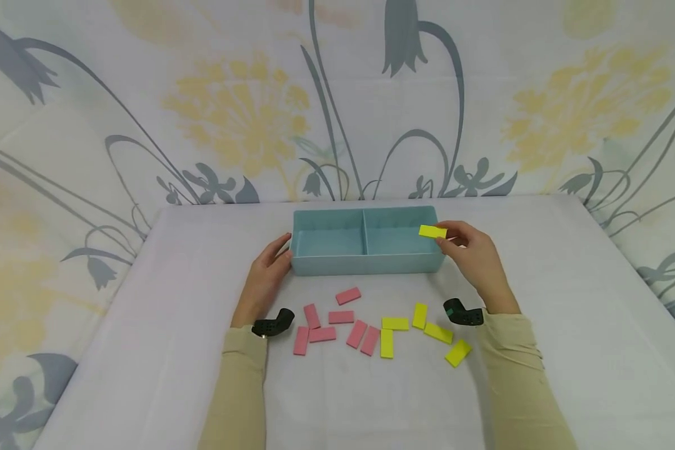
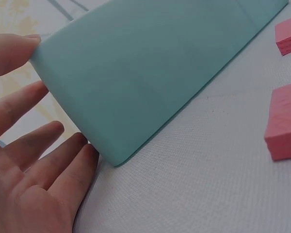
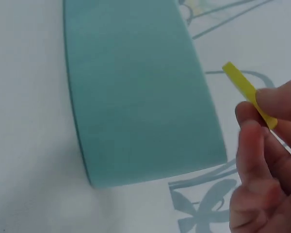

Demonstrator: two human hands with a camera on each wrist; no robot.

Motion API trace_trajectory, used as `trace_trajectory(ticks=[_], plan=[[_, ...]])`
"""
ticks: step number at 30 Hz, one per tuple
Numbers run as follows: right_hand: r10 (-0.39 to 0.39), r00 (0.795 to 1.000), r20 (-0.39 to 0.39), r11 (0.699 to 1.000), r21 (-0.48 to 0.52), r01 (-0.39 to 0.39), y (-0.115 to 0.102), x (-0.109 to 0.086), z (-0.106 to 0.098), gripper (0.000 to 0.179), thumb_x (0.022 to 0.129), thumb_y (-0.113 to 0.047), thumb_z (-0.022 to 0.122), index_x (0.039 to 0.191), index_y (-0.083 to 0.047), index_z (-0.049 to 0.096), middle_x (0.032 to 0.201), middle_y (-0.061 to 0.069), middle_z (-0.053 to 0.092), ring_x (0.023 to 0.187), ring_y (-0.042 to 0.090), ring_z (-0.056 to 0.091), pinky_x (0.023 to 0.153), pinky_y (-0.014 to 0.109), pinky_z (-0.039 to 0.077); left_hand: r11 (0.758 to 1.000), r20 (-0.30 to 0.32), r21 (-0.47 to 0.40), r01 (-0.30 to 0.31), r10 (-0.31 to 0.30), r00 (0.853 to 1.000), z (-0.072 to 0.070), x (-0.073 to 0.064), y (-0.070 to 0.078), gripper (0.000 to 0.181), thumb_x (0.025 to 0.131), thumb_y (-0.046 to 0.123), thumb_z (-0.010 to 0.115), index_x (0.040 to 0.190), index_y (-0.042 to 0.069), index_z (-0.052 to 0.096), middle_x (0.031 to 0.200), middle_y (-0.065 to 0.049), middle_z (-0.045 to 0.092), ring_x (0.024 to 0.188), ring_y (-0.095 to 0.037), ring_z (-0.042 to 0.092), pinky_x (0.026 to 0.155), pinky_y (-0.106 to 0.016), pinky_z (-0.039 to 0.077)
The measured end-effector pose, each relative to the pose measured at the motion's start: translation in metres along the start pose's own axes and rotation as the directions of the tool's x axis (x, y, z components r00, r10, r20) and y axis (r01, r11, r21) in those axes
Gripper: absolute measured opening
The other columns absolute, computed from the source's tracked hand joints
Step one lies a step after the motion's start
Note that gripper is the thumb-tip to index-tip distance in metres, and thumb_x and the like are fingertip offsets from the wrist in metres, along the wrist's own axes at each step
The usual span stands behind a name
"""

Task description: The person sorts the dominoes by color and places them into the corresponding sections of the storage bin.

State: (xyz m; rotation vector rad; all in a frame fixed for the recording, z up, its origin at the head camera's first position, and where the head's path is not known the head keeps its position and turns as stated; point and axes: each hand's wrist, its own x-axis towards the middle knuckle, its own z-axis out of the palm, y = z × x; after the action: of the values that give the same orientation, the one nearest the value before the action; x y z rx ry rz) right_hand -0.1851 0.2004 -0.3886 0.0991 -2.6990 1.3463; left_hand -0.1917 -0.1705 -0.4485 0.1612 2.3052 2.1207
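Observation:
A light blue box [image 1: 365, 264] with two compartments stands at the back of the table; neither compartment shows anything inside. My right hand [image 1: 475, 253] pinches a yellow block [image 1: 432, 232] between thumb and fingers, above the box's right end. In the right wrist view the same yellow block [image 3: 242, 85] shows edge-on, higher than the box wall [image 3: 140, 107]. My left hand [image 1: 267, 275] rests against the box's left end, its fingers fairly straight. The left wrist view has the thumb [image 2: 14, 51] at the rim corner and the fingertips along the end wall.
Several pink blocks [image 1: 340, 317] lie scattered in front of the box, left of centre. Several yellow blocks [image 1: 438, 333] lie to their right. A white cloth covers the table [image 1: 174, 350], and a flower-patterned cloth [image 1: 349, 112] hangs behind it.

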Motion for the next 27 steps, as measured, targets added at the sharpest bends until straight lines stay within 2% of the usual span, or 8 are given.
trace_trajectory(ticks=[4, 9, 15, 21, 27], plan=[[0.010, 0.999, -0.037, 0.996, -0.093, -0.014, 0.003, 0.003, 0.003, 0.036, 0.089, -0.031, 0.053, 0.120, -0.012, 0.055, 0.098, 0.009, 0.056, 0.073, 0.021, 0.051, 0.059, 0.031, 0.041, 1.000, 0.000, -0.002, 0.000, 0.000, 1.000, -0.001, 0.000, 0.001, 0.047, 0.089, 0.033, 0.053, 0.134, 0.022, 0.042, 0.137, 0.002, 0.038, 0.123, -0.013, 0.038, 0.099, -0.032, 0.032], [0.040, 0.999, -0.030, 0.990, -0.135, -0.043, 0.005, 0.003, 0.005, 0.034, 0.089, -0.027, 0.053, 0.120, -0.013, 0.054, 0.097, 0.009, 0.055, 0.064, 0.025, 0.056, 0.053, 0.030, 0.042, 1.000, 0.002, -0.025, 0.001, -0.001, 1.000, -0.001, 0.001, 0.000, 0.048, 0.088, 0.034, 0.055, 0.132, 0.020, 0.044, 0.135, -0.001, 0.041, 0.122, -0.013, 0.040, 0.098, -0.031, 0.033], [-0.004, 1.000, -0.016, 0.985, -0.174, 0.002, 0.004, 0.000, 0.009, 0.031, 0.090, -0.021, 0.049, 0.120, -0.013, 0.053, 0.098, 0.008, 0.054, 0.064, 0.022, 0.054, 0.051, 0.030, 0.041, 0.997, 0.016, -0.072, -0.006, 0.007, 1.000, 0.000, 0.000, 0.000, 0.051, 0.087, 0.034, 0.056, 0.133, 0.015, 0.043, 0.135, -0.003, 0.041, 0.122, -0.016, 0.040, 0.097, -0.028, 0.034], [-0.061, 0.998, -0.024, 0.969, -0.242, 0.053, 0.003, 0.000, 0.014, 0.030, 0.089, -0.016, 0.044, 0.116, -0.012, 0.057, 0.096, 0.007, 0.056, 0.058, 0.019, 0.042, 0.049, 0.029, 0.036, 0.997, 0.038, -0.080, 0.002, 0.001, 0.999, 0.002, -0.006, 0.013, 0.048, 0.090, 0.027, 0.053, 0.134, 0.011, 0.041, 0.137, -0.007, 0.038, 0.124, -0.020, 0.038, 0.098, -0.029, 0.033], [-0.068, 0.998, -0.013, 0.952, -0.299, 0.061, 0.001, 0.000, 0.023, 0.030, 0.088, -0.016, 0.045, 0.114, -0.014, 0.059, 0.095, 0.006, 0.059, 0.058, 0.019, 0.041, 0.053, 0.029, 0.034, 1.000, 0.049, -0.026, 0.002, -0.001, 0.999, 0.001, -0.011, 0.024, 0.047, 0.092, 0.025, 0.050, 0.135, 0.010, 0.038, 0.139, -0.008, 0.036, 0.125, -0.022, 0.036, 0.098, -0.030, 0.033]])
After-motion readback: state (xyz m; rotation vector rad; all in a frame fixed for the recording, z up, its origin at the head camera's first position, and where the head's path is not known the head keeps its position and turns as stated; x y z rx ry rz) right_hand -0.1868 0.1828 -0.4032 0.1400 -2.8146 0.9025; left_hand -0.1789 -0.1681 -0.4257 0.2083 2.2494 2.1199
